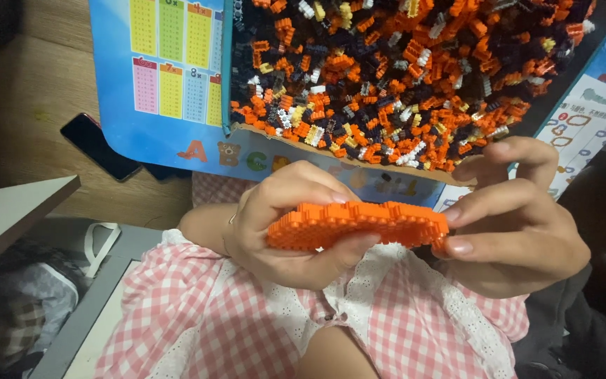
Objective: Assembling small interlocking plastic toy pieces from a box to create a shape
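A flat orange slab of small building blocks is held edge-on in front of me. My left hand grips its left half, thumb underneath and fingers over the top. My right hand pinches its right end between thumb and fingers. Just beyond the hands lies a cardboard box lid heaped with several loose tiny blocks in orange, black, white and yellow.
A blue learning poster with coloured tables lies under the box on a wooden surface. A dark phone rests at its left. My pink checked dress fills the foreground. A grey ledge and a white-strapped sandal sit at the lower left.
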